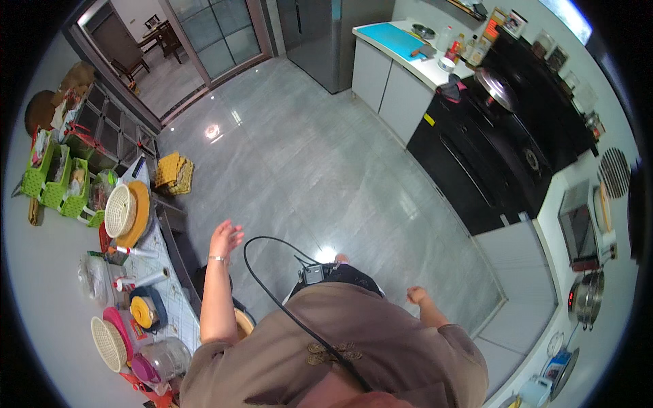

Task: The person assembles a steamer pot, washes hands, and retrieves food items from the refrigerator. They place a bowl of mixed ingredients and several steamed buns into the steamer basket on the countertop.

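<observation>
My left hand (225,238) is raised over the tiled floor beside the cluttered table, its fingers apart and nothing in it; a bracelet circles the wrist. Nearest to it on the table are a round wooden board (141,214) and a cream plastic basket (120,210). My right hand (417,294) hangs low at my other side, over the floor, with fingers curled; whether it holds anything small cannot be seen. A black cable (285,308) loops in front of my brown shirt to a small device (313,274) at my waist.
Grey tiled floor (306,153) stretches ahead to a sliding glass door (219,41) and a refrigerator (311,46). At right stand a counter with a blue mat (390,40), a cleaver (424,51), a black stove (474,163) and a microwave (579,224). Green baskets (56,178) line the left.
</observation>
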Demonstrator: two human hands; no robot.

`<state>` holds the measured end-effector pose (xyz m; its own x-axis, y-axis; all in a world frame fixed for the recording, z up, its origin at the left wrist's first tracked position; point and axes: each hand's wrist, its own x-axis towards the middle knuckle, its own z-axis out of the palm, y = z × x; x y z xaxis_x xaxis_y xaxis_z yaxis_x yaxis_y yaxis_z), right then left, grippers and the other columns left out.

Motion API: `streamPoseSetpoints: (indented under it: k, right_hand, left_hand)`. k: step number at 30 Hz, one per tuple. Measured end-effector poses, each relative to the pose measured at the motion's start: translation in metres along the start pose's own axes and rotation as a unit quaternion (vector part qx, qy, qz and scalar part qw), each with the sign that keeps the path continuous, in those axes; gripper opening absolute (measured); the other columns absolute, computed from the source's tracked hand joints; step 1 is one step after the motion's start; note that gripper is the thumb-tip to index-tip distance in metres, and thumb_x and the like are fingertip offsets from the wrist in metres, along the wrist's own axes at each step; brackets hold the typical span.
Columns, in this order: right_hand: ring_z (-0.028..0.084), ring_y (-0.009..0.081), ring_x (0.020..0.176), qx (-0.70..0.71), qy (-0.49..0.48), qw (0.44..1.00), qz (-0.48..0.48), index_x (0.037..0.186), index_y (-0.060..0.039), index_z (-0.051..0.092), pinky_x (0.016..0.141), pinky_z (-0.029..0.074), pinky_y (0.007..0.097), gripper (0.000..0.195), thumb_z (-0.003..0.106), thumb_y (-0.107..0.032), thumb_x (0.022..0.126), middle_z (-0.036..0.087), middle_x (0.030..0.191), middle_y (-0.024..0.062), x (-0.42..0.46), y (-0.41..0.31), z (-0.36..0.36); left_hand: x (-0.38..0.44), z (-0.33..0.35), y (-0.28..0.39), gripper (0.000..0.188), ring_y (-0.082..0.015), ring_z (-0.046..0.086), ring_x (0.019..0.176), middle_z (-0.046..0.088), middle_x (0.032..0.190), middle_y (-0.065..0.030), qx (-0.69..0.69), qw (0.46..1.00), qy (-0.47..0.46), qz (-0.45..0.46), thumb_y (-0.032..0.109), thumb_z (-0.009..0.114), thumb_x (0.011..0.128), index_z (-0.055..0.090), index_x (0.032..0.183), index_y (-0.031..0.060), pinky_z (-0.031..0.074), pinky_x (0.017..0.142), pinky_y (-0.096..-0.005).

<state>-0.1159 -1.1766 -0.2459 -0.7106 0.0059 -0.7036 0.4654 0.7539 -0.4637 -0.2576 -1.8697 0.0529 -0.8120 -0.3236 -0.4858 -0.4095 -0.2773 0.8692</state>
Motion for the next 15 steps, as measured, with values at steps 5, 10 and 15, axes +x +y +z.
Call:
streamPoseSetpoints:
  k: [5, 10, 15]
  right_hand:
    - [0.063, 0.0201, 0.067, -0.086, 0.191, 0.977, -0.047, 0.076, -0.0042, 0.065, 0.067, 0.050, 0.0340, 0.042, 0.045, -0.038, 0.091, 0.065, 0.070, 0.0099, 0.135, -0.167, -0.127]
    - [0.062, 0.0161, 0.070, 0.017, 0.176, 0.972, -0.156, 0.100, -0.0007, 0.061, 0.069, 0.049, 0.0306, 0.034, 0.051, -0.032, 0.092, 0.066, 0.079, 0.0084, 0.245, -0.336, -0.196]
    - [0.058, 0.0129, 0.070, 0.040, 0.088, 0.984, -0.148, 0.106, -0.0019, 0.059, 0.065, 0.048, 0.0290, 0.026, 0.051, -0.022, 0.093, 0.063, 0.081, 0.0028, 0.329, -0.424, -0.185]
  left_hand:
    - [0.065, -0.015, 0.003, 0.044, -0.0234, 0.064, 0.084, 0.061, 0.108, -0.0152, -0.028, 0.996, 0.073, -0.043, 0.019, 0.046, 0.092, 0.037, 0.132, 0.0031, 0.052, 0.067, -0.0308]
    - [0.137, -0.029, 0.022, 0.044, -0.0245, 0.064, 0.083, 0.060, 0.110, -0.0160, -0.065, 0.984, 0.142, -0.090, 0.018, 0.044, 0.092, 0.036, 0.132, 0.0033, 0.053, 0.065, -0.0322]
    - [0.258, -0.053, 0.079, 0.043, -0.0247, 0.064, 0.083, 0.061, 0.108, -0.0161, -0.071, 0.982, 0.152, -0.086, 0.018, 0.043, 0.092, 0.036, 0.131, 0.0018, 0.054, 0.062, -0.0320]
